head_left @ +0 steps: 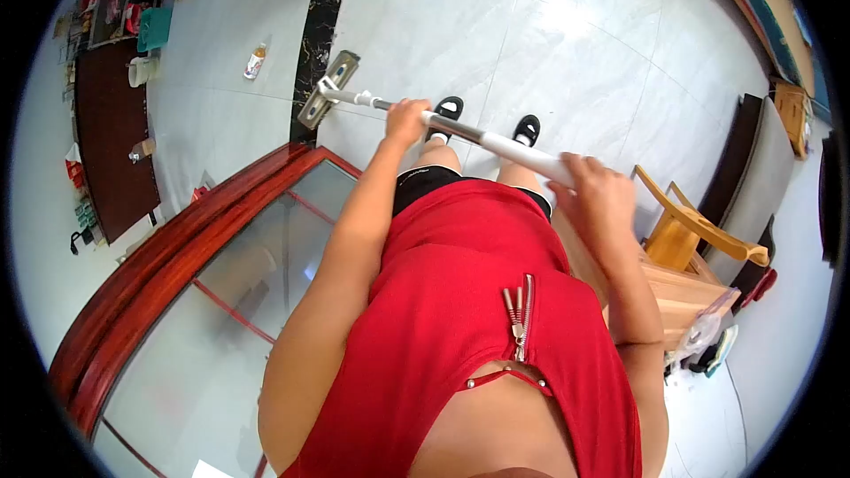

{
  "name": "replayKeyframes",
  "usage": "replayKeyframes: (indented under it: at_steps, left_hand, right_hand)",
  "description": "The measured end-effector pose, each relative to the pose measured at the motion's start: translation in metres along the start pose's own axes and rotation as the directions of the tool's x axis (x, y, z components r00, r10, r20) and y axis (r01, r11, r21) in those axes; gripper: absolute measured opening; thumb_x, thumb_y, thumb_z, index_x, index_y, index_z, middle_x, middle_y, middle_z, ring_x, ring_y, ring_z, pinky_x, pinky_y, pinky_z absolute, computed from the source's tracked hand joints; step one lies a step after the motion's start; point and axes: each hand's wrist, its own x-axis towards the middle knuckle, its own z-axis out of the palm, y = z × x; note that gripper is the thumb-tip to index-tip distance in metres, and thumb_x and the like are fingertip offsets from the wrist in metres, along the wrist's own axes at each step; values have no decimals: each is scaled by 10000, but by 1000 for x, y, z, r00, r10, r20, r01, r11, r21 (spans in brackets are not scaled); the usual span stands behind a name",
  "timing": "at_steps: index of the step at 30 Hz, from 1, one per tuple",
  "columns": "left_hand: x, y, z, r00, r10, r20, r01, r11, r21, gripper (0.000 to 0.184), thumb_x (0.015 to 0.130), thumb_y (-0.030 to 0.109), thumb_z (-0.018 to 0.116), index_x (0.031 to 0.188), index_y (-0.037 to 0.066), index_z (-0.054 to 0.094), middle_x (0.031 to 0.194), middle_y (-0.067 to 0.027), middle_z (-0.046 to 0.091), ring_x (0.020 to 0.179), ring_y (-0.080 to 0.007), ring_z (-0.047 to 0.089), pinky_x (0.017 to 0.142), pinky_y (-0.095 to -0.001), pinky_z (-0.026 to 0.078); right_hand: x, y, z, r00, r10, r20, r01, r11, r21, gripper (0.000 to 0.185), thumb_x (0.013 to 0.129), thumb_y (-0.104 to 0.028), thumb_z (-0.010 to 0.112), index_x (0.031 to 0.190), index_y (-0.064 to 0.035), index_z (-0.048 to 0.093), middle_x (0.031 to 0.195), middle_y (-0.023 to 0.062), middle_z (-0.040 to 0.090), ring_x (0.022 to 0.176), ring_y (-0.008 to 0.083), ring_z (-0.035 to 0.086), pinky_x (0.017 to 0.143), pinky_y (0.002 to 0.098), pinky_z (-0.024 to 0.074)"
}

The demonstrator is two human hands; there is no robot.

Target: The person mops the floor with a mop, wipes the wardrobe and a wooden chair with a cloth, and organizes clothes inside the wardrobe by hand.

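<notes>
A flat-headed mop [518, 153] with a white and grey pole slants across the view in front of my body. My left hand [407, 122] is wrapped round the thinner grey part of the pole, nearer the head. Higher up, at the thick white end, my right hand [595, 199] grips the pole. The mop head [328, 88] rests at the dark marble strip [320, 31] on the floor, to the left of my feet. Its underside is hidden.
A wood-framed glass door [221, 186] stands close on my left. On the right are a wooden chair [699, 221] and a grey-cushioned seat [761, 168]. A bottle [255, 62] lies on the tiled floor [567, 53] beyond the strip. A brown table [115, 137] is further left.
</notes>
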Motion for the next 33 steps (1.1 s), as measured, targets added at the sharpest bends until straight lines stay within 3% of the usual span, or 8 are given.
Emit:
replayKeyframes:
  at_steps: [4, 7, 10, 14, 15, 19, 29, 33]
  left_hand:
    - [-9, -75, -42, 989, -51, 137, 45, 998, 48, 79, 815, 205, 660, 883, 190, 697, 891, -77, 702, 958, -294, 640, 821, -470, 475]
    - [-12, -82, -70, 992, 34, 118, -34, 999, 2, 73, 808, 218, 670, 862, 179, 700, 855, -103, 696, 910, -318, 647, 804, -475, 485]
    - [-4, -40, -87, 990, 142, -20, -143, 986, -81, 70, 779, 204, 700, 818, 146, 696, 785, -136, 679, 817, -355, 644, 746, -489, 493]
    - [11, 44, -113, 936, 309, -168, -345, 900, -266, 86, 746, 160, 722, 819, 147, 677, 711, -127, 648, 751, -360, 623, 709, -479, 470]
    - [13, 65, -120, 923, 340, -180, -379, 884, -274, 169, 721, 157, 759, 862, 129, 670, 724, -129, 641, 768, -359, 624, 715, -472, 472]
    - [34, 116, -119, 847, 421, -324, -512, 808, -291, 134, 742, 101, 721, 861, 127, 664, 714, -119, 635, 749, -341, 618, 747, -464, 462]
    - [128, 131, -119, 815, 285, -505, -480, 820, -312, 84, 752, 57, 683, 800, 117, 649, 780, -81, 675, 830, -304, 643, 775, -450, 461]
    - [128, 102, -130, 831, 225, -509, -411, 864, -290, 76, 754, 103, 711, 788, 118, 645, 770, -64, 673, 824, -293, 647, 764, -448, 458]
  right_hand:
    - [29, -61, 19, 989, -140, 55, 139, 990, 14, 417, 778, -330, 768, 1105, -93, 664, 828, 101, 678, 701, 283, 681, 612, 383, 535]
    - [26, -69, -2, 965, -238, -107, 246, 967, 71, 332, 799, -360, 742, 948, -92, 615, 744, 86, 625, 654, 271, 666, 566, 400, 529]
    - [15, -61, -47, 942, -162, -294, 183, 982, 44, 306, 782, -356, 766, 890, -85, 671, 755, 76, 644, 659, 268, 655, 584, 376, 520]
    - [-16, -47, -113, 857, -38, -513, 7, 998, -62, 232, 784, -211, 782, 742, -33, 640, 673, 88, 571, 562, 240, 562, 533, 358, 445]
    - [-25, -47, -128, 835, -28, -550, 19, 1000, -21, 186, 805, -162, 767, 750, -31, 649, 670, 94, 559, 550, 223, 547, 517, 335, 427]
    - [-56, -54, -159, 768, -76, -636, -69, 977, -200, 108, 845, -81, 726, 790, -21, 655, 696, 73, 574, 579, 207, 560, 533, 308, 449]
    - [0, -77, -172, 737, -255, -626, -5, 924, -382, 108, 852, -91, 739, 804, -22, 672, 712, 71, 616, 598, 162, 598, 527, 280, 477]
    - [31, -76, -179, 695, -366, -619, 129, 910, -394, 112, 852, -99, 742, 805, -19, 680, 714, 72, 621, 600, 155, 594, 538, 280, 481]
